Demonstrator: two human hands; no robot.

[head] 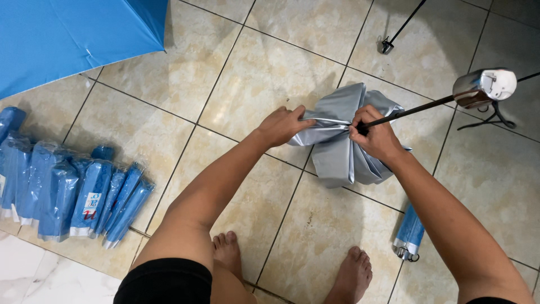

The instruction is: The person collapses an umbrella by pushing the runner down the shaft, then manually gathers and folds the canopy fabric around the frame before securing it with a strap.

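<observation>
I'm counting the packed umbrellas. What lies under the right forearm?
Under the right forearm lies one blue wrapped umbrella on the tiled floor. Only its lower end shows; the arm covers the rest, so anything more beneath cannot be seen.

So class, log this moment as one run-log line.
left hand: pinching silver canopy | right hand: gripping umbrella shaft | floor: wrapped blue umbrellas

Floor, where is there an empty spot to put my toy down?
Bare tiles lie between the open blue umbrella and the silver umbrella gripped by the left hand and right hand. More bare tile shows at far right. It is crowded at left by the wrapped blue umbrellas.
</observation>
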